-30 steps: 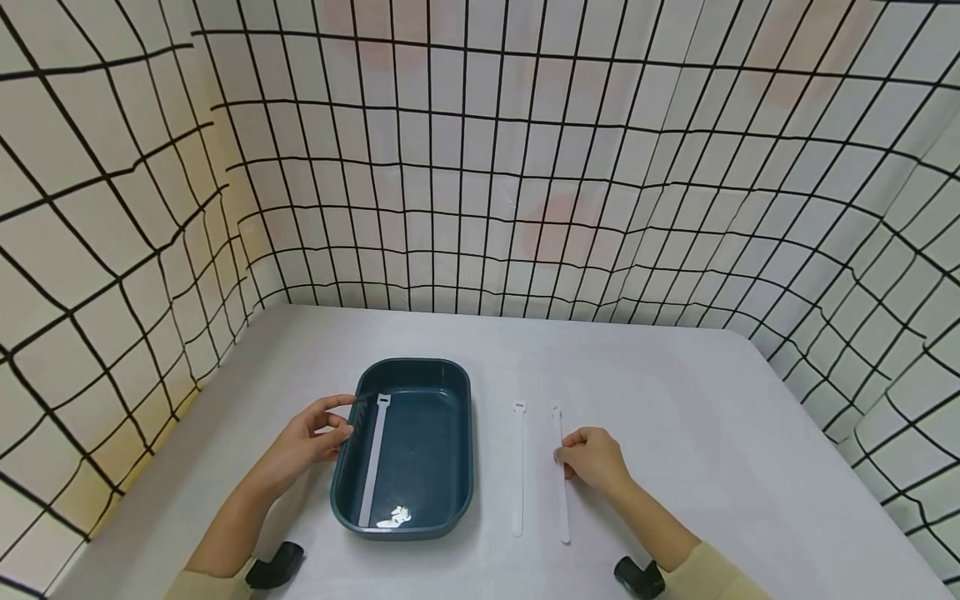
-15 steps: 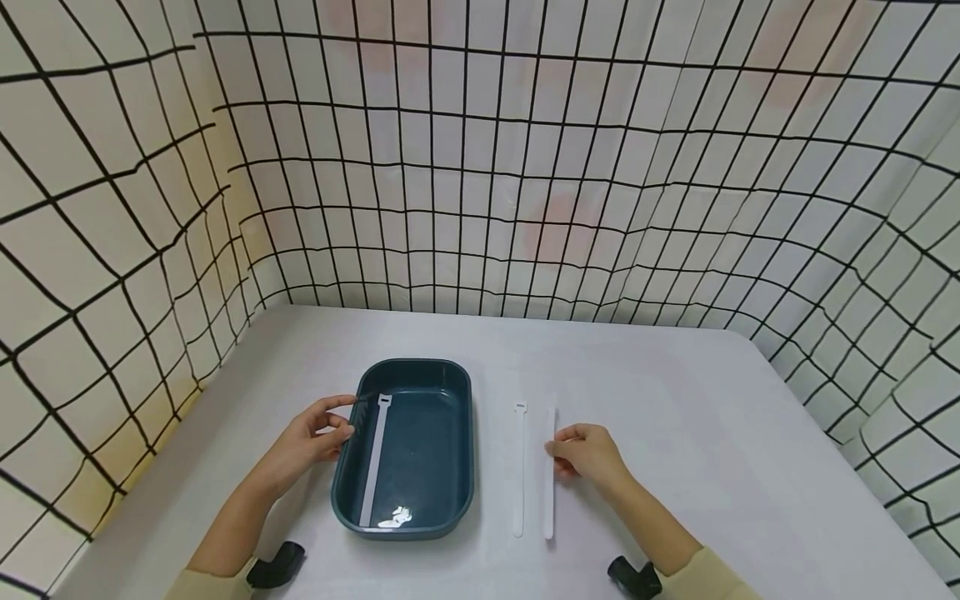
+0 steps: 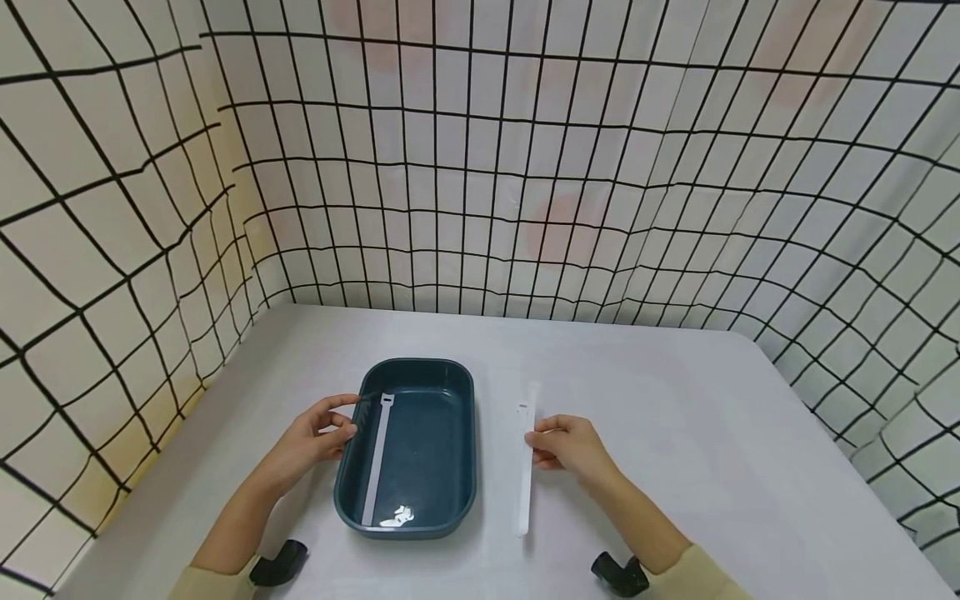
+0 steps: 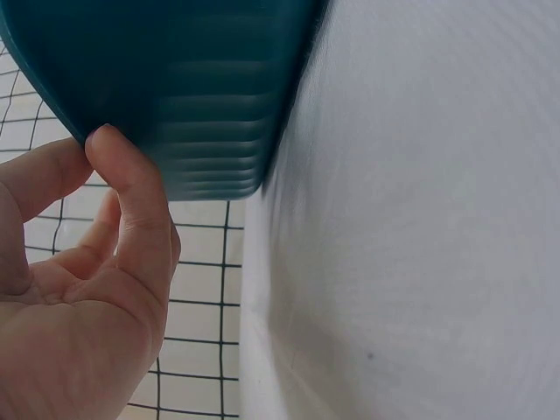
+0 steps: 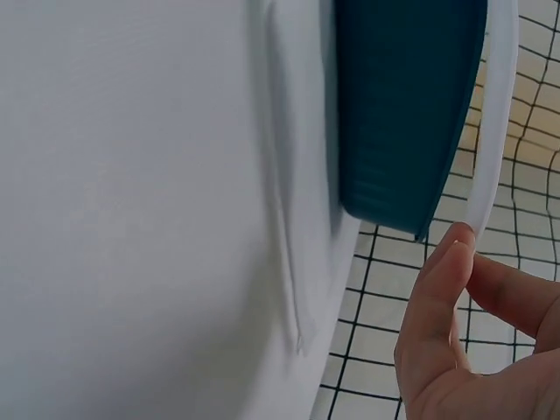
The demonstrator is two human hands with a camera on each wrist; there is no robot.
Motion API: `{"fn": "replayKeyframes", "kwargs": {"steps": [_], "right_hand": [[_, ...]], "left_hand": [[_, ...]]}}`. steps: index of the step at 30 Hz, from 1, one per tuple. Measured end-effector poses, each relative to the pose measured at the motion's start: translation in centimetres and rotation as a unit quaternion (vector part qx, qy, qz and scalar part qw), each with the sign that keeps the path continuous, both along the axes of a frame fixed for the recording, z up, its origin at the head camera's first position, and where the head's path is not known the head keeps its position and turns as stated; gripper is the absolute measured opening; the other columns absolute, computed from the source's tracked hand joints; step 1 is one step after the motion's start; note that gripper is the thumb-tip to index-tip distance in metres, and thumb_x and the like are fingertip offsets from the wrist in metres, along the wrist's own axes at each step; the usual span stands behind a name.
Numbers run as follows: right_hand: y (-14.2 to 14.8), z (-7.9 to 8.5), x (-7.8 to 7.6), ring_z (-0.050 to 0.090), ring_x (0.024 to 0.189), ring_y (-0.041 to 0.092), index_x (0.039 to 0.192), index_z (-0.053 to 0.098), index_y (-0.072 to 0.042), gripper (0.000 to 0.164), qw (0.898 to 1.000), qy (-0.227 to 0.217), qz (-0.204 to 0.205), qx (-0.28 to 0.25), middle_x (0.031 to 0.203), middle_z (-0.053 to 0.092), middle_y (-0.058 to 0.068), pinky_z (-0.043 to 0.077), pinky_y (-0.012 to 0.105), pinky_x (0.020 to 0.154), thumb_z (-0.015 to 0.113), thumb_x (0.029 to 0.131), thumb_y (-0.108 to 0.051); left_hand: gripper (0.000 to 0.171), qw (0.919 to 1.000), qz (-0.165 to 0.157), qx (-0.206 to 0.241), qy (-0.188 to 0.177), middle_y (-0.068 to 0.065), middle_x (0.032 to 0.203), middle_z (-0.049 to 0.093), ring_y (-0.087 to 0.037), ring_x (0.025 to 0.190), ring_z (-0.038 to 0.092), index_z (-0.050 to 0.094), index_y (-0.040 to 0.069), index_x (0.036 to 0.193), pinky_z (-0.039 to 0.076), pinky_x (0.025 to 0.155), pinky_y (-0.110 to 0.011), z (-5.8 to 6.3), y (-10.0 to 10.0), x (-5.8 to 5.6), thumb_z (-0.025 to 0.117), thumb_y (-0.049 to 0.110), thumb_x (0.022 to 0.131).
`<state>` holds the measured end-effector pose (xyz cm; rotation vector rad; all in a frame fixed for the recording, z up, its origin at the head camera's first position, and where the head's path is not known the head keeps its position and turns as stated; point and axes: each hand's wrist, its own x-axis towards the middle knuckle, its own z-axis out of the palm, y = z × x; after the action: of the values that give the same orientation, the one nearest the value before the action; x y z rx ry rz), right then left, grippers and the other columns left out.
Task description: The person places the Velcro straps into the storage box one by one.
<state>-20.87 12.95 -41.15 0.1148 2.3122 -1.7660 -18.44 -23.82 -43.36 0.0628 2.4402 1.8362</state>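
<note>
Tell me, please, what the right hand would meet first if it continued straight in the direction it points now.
Probably the tray, at its nearer rim. The right hand points toward it, holding a strip above the table; how high is unclear, so it might pass over the rim.

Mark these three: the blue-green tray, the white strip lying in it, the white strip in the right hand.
Blue-green tray (image 3: pixel 423 458), head view: bare floor.
Strip in tray (image 3: pixel 377 461), head view: middle of its length.
Held strip (image 5: pixel 495 114), right wrist view: midway along its visible length.
</note>
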Motion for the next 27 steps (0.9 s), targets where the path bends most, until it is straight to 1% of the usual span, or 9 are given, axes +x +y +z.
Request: {"fn": "replayKeyframes", "kwargs": {"steps": [2,6,12,17,20,27], "right_hand": [[-0.4,0.2,-0.1,0.062,0.06,0.015,0.1,0.062,0.008,0.019,1.0,0.002,0.009,-0.01,0.08,0.066,0.016,0.055,0.027,0.06,0.069,0.087,-0.004],[-1.4,0.5,-0.2,0.062,0.06,0.015,0.099,0.062,0.007,0.019,0.999,0.007,0.026,-0.024,0.078,0.067,0.014,0.056,0.027,0.062,0.069,0.088,-0.005],[-2.8,1.0,-0.4,0.062,0.059,0.015,0.101,0.062,0.008,0.02,0.998,0.013,0.038,-0.039,0.078,0.067,0.013,0.056,0.027,0.061,0.07,0.088,-0.007],[-4.3,1.6,-0.7,0.062,0.059,0.015,0.104,0.062,0.009,0.023,0.998,0.017,0.046,-0.046,0.076,0.066,0.011,0.056,0.028,0.061,0.07,0.089,-0.007],[-5.2,1.8,-0.9,0.063,0.06,0.016,0.104,0.062,0.009,0.024,0.997,0.026,0.054,-0.05,0.076,0.066,0.011,0.056,0.028,0.062,0.07,0.089,-0.008],[-7.0,1.8,-1.8,0.064,0.061,0.015,0.105,0.064,0.008,0.023,0.994,0.032,0.072,-0.078,0.076,0.067,0.009,0.056,0.026,0.062,0.069,0.089,-0.008]], "left_hand": [[0.056,1.0,0.0,0.0,0.001,-0.017,0.101,0.053,-0.025,0.085,0.058,0.04,0.002,0.142,0.053,0.074,-0.028,0.0,0.0,0.0,0.065,0.017,0.095],[0.054,1.0,0.0,0.003,0.0,-0.016,0.1,0.053,-0.025,0.084,0.058,0.04,0.002,0.142,0.053,0.074,-0.028,0.0,-0.1,-0.2,0.064,0.015,0.095],[0.054,1.0,-0.004,0.006,-0.002,-0.016,0.099,0.054,-0.025,0.084,0.058,0.041,0.001,0.142,0.054,0.074,-0.028,0.0,-0.2,-0.3,0.064,0.014,0.095],[0.055,0.9999,-0.01,0.005,0.004,-0.017,0.101,0.054,-0.025,0.085,0.059,0.04,0.002,0.142,0.054,0.075,-0.029,-0.3,-0.6,-0.7,0.065,0.016,0.095],[0.056,0.9999,-0.015,0.005,0.007,-0.017,0.101,0.054,-0.025,0.085,0.059,0.04,0.002,0.143,0.054,0.075,-0.029,-0.3,-0.8,-0.9,0.065,0.017,0.095],[0.055,0.9998,-0.017,0.005,0.005,-0.016,0.101,0.054,-0.025,0.085,0.059,0.04,0.002,0.142,0.053,0.074,-0.029,-0.3,-1.2,-1.7,0.065,0.017,0.095]]}}
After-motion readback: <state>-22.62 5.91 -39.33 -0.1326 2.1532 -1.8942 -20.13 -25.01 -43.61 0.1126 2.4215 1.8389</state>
